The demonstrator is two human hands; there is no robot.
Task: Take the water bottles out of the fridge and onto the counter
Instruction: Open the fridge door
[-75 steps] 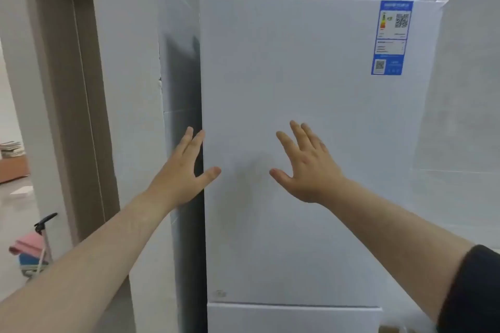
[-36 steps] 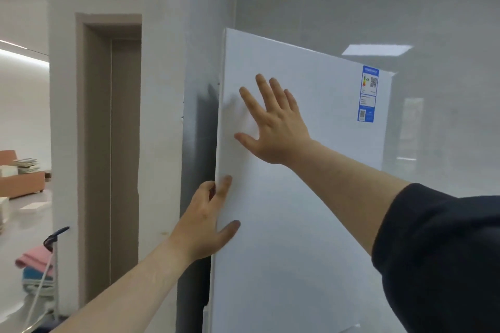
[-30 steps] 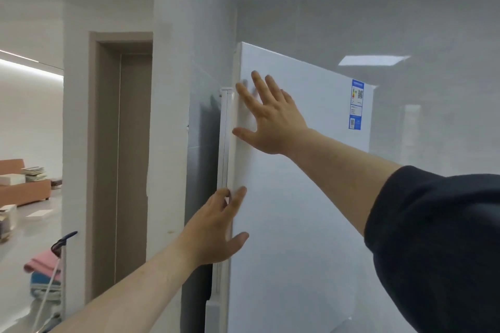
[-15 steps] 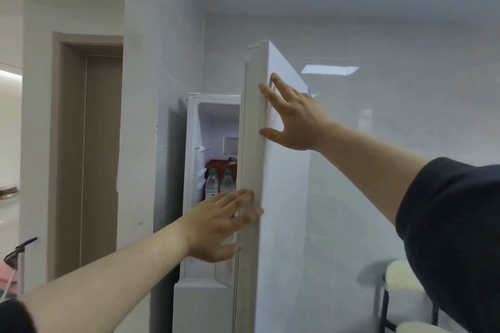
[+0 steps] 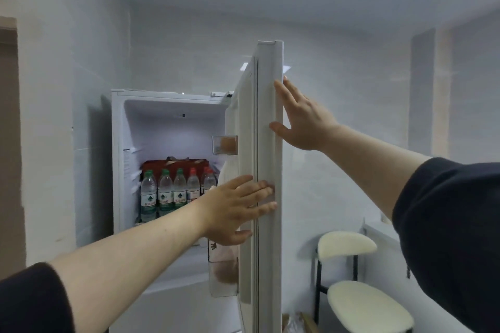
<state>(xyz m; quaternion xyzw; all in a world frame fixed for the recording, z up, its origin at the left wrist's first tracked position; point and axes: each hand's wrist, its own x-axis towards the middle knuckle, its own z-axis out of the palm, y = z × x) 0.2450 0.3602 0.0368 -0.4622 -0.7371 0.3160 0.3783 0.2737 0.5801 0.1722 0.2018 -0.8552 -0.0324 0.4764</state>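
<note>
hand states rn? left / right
Left hand: open, flat against the fridge door edge, holding nothing.
Right hand: open, flat on the door's outer face.

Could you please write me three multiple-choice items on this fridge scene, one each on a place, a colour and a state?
1. Where do the water bottles stand?
A. on a shelf inside the fridge
B. on the chair
C. on the floor

2. What colour is the box behind the bottles?
A. blue
B. red
C. yellow

3. How is the fridge door?
A. shut
B. removed
C. swung open

Answers:
1 A: they line the shelf.
2 B: red shows above the caps.
3 C: the left hand and right hand lie flat on its edge and the inside is in view.
</note>
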